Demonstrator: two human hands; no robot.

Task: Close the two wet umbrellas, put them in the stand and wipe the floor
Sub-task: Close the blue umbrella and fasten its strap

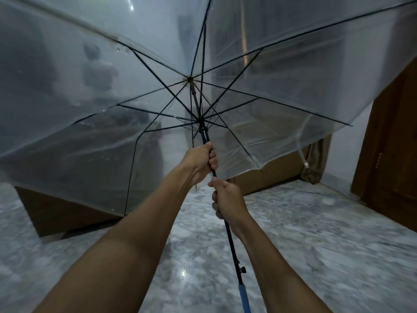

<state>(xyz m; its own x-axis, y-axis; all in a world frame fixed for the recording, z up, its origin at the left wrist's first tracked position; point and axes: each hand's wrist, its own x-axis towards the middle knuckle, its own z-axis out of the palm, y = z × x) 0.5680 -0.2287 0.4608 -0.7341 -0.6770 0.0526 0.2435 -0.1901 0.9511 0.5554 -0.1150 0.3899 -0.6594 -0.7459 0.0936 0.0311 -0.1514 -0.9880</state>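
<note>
The clear umbrella (90, 86) fills the upper part of the frame, fully open, with droplets on its canopy. Your left hand (200, 162) is clenched around the black shaft (232, 245) at centre, just below the runner (204, 134). Your right hand (228, 199) grips the same shaft lower down, and the blue handle (244, 297) points at the bottom edge.

If you pull the runner down fast, it may pinch your left fingers, which sit right in its path. A wet shaft can also slip through your grip. The folding ribs might catch the cardboard box (270, 175) close behind, and a jolt would throw more water onto the marble floor (316, 245). No stand or second umbrella is in view.
</note>
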